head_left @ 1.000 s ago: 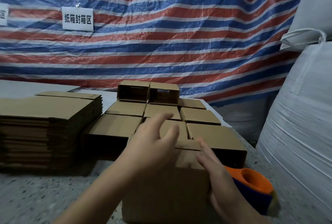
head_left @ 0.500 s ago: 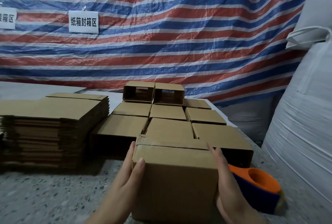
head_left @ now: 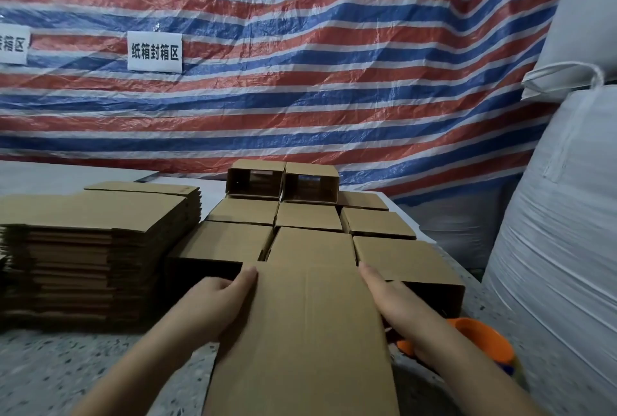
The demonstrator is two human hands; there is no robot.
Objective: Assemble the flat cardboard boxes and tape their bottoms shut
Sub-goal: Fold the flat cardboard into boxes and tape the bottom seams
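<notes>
We have one box point(head_left: 310, 332) in hand, near centre, left hand point(head_left: 213, 298) and right hand point(head_left: 394, 298) flat against its sides, fingers straight, pressing not curling. Roughly ten assembled boxes point(head_left: 310, 215) sit beyond it; whether their bottoms are taped we can't tell. A tall flat stack point(head_left: 86, 248) remains on the left, so plenty is left. Tape dispenser point(head_left: 480, 338) sits just right, near the table edge and white sack point(head_left: 567, 232). Open room: near left.

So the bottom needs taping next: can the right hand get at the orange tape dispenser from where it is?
Probably yes: the tape dispenser lies just beside the right hand, nothing between, though that hand is pressed against the box.
</notes>
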